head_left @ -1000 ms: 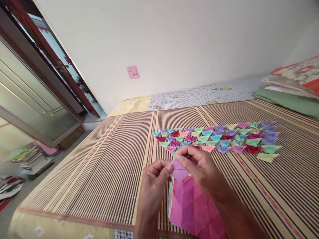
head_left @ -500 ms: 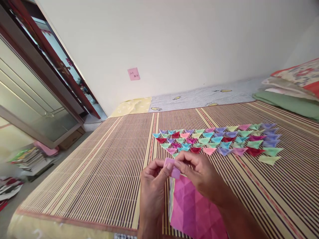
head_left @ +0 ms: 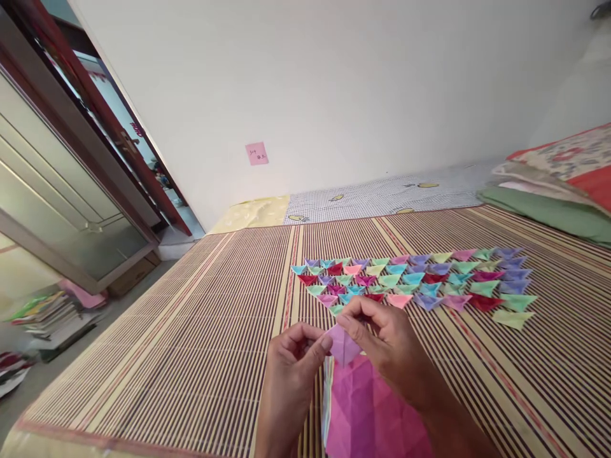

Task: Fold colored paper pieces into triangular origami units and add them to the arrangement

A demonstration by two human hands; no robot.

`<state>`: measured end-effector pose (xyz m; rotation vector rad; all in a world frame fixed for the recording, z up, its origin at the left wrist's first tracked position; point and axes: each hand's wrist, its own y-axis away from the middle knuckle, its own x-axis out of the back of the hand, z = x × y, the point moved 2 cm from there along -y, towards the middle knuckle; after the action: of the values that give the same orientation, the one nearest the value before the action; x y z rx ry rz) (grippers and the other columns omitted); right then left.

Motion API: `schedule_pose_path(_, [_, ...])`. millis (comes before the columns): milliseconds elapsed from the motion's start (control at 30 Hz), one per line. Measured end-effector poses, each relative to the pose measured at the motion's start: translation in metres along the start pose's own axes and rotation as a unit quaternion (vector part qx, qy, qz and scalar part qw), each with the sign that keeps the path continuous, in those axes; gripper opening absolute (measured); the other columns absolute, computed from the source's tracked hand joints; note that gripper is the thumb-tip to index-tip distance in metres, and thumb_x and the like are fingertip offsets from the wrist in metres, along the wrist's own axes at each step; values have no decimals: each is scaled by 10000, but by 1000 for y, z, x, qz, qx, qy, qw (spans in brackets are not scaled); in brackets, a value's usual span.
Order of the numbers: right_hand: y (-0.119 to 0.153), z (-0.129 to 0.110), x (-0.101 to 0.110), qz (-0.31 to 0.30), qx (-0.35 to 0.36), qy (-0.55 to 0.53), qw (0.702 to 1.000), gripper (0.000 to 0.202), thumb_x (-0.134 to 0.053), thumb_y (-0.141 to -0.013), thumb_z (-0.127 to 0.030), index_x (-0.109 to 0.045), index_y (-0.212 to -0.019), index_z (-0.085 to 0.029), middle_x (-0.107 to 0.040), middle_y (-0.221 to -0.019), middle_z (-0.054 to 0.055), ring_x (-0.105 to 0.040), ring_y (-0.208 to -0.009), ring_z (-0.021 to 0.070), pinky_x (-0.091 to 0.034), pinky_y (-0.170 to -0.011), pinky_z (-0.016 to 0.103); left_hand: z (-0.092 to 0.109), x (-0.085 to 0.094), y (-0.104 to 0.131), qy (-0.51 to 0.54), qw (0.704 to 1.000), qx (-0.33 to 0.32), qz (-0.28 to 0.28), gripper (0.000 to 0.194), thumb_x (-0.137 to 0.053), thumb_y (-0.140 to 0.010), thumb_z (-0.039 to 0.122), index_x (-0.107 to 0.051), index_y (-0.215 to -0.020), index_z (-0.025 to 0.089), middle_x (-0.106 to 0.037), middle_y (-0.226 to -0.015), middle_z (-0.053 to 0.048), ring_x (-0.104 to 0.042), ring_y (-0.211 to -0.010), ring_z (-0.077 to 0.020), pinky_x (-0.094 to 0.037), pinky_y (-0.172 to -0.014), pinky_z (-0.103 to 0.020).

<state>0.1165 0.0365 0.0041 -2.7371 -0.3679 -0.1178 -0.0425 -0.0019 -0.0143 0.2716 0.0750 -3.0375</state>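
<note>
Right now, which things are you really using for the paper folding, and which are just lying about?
In use:
- small pink folded paper, pinched between left hand and right hand
- pink creased sheet underneath
- rows of folded paper triangles on the striped mat

Lying about:
- pink sticky note on the wall
- folded bedding
- book stack on the floor

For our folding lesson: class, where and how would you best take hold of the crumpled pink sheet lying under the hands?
Probably by the pink sheet's near edge, from the person's side: its far end sits under both hands, left hand and right hand, which pinch a small pink fold.
</note>
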Motion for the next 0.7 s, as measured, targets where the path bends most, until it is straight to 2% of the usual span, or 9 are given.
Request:
schedule_pose_path(133, [0, 3, -8, -38, -34, -35, 998, 240, -686, -928, -372, -630, -785, -188, -519, -701, -31, -459, -652, 134, -373, -585, 267, 0, -3, 0, 71, 994, -27, 77, 203, -862, -775, 341, -767, -730, 168, -658, -680, -2, -583, -669, -119, -490, -686, -224])
schedule_pose_path(233, [1, 5, -12, -46, -34, -23, 998, 250, -686, -924, -361, -619, -761, -183, -481, -685, -37, -417, -649, 132, -352, -581, 265, 0, -9, -1, 141, 984, -16, 111, 227, -906, -710, 333, -764, -704, 156, -627, -657, 10, -541, -634, -93, -472, -656, -189])
schedule_pose_path(367, [2, 5, -7, -28, -21, -42, 999, 230, -644, -939, -327, -635, -761, -181, -503, -686, -29, -424, -643, 133, -365, -585, 263, -1, -14, -2, 211, 975, 26, 69, 237, -918, -688, 301, -738, -667, 148, -618, -646, 6, -520, -614, -85, -447, -626, -177])
schedule_pose_path(500, [1, 4, 3, -1, -17, -74, 997, 200, -640, -939, -322, -668, -797, -185, -585, -721, -7, -496, -666, 144, -419, -617, 265, -6, -15, -4, 184, 982, 34, 0, 217, -874, -757, 267, -718, -667, 147, -666, -712, -28, -569, -690, -122, -473, -697, -219])
schedule_pose_path(600, [0, 5, 6, 2, -24, -91, 996, 208, -672, -933, -349, -676, -800, -188, -590, -722, -6, -510, -669, 144, -430, -616, 259, -9, -15, -7, 189, 982, 18, 20, 171, -858, -784, 259, -733, -725, 159, -696, -770, -32, -597, -744, -131, -486, -756, -232])
schedule_pose_path(700, [-1, 6, 7, 23, -21, -101, 994, 266, -674, -939, -370, -639, -744, -192, -552, -684, -19, -476, -634, 132, -413, -587, 248, -10, -20, -10, 202, 979, 6, 33, 178, -860, -783, 279, -734, -735, 163, -668, -750, -23, -588, -742, -137, -484, -740, -237])
